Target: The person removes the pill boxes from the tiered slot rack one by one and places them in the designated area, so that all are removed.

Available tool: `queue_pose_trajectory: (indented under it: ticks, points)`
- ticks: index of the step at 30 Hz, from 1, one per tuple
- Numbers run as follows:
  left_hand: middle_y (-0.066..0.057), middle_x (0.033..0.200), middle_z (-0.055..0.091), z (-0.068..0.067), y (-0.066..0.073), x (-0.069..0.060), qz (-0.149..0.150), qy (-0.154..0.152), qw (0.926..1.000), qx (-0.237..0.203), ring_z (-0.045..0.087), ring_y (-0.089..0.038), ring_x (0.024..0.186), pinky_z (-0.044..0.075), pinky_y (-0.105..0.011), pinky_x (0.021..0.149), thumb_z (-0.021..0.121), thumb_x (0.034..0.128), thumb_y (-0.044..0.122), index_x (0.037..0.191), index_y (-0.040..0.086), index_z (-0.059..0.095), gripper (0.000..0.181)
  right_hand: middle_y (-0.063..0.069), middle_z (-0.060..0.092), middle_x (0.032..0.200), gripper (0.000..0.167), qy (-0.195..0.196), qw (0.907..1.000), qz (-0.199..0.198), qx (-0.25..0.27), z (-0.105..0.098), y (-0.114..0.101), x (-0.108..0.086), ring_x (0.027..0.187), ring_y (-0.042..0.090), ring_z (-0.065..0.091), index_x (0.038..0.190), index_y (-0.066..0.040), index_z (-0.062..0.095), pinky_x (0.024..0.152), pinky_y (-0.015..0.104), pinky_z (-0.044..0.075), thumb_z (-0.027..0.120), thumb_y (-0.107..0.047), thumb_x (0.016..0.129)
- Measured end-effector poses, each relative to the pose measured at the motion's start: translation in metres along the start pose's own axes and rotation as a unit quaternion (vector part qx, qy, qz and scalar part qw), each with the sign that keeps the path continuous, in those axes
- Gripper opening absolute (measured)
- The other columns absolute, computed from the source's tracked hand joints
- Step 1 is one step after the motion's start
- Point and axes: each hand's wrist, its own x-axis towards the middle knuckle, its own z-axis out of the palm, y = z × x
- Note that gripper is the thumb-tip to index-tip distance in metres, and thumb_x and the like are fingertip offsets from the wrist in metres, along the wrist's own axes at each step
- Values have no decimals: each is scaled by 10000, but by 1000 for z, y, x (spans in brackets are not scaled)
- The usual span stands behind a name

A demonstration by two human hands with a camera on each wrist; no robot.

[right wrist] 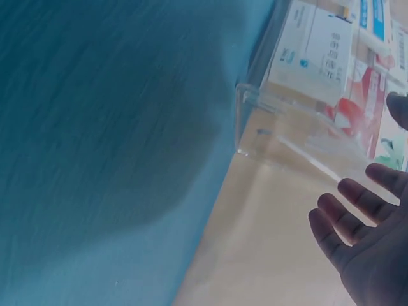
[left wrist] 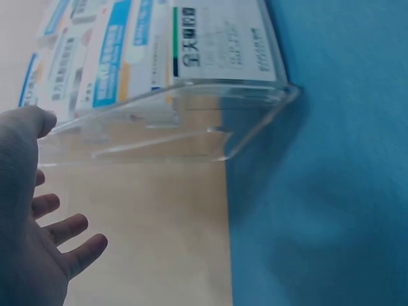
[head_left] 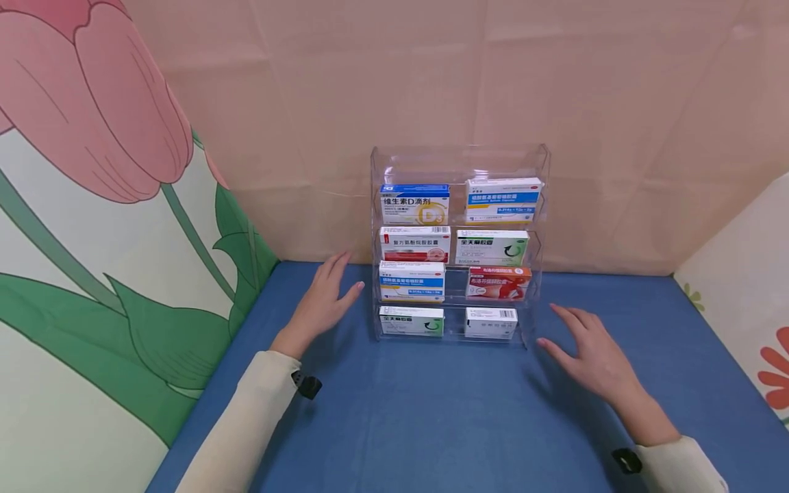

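A clear tiered display rack (head_left: 459, 159) stands on the blue cloth, holding medicine boxes in two columns. Its top tier has a blue-and-white vitamin D box (head_left: 416, 205) and a blue-striped white box (head_left: 503, 200). Lower down sit a red box (head_left: 498, 283), a green-and-white box (head_left: 411, 322) and a plain white box (head_left: 490, 323), among several others. My left hand (head_left: 322, 301) is beside the rack's left side, fingers extended and holding nothing. To the right of the rack, my right hand (head_left: 594, 356) hovers with fingers spread, apart from it and holding nothing.
Blue cloth (head_left: 419, 424) covers the table in front of the rack. A plain tan backdrop (head_left: 308, 123) rises close behind. Printed panels with a pink tulip (head_left: 98, 103) and a red flower (head_left: 775, 370) border the left and right sides.
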Motion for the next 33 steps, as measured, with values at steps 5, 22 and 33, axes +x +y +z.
queue_pose_trajectory:
  ticks: [5, 22, 33]
  points:
    - [-131, 1616, 315, -3, 6, 9, 44, 220, 9995, -203, 318, -320, 1482, 337, -560, 1170, 598, 1013, 369, 1607, 153, 264, 715, 269, 507, 1367, 730, 57, 9996, -57, 263, 4, -7, 3, 1235, 456, 472, 1468, -48, 488, 936, 719, 450, 776, -381, 886]
    - [-120, 1550, 402, 3, 21, 45, -146, 798, 9806, -1784, 532, -321, 1291, 550, -482, 974, 640, 994, 240, 1554, 118, 358, 639, 194, 603, 1276, 621, 415, 9965, -281, 670, 16, -25, 13, 1048, 364, 617, 1410, -63, 554, 796, 584, 573, 805, -237, 870]
    - [-139, 1474, 518, 5, 32, 65, -345, 1088, 9619, -2483, 592, -335, 1235, 540, -504, 983, 615, 1008, 219, 1500, 70, 446, 541, 206, 617, 1278, 543, 439, 9951, -360, 811, 22, -40, 18, 1017, 361, 647, 1356, -27, 587, 806, 556, 587, 797, -147, 870]
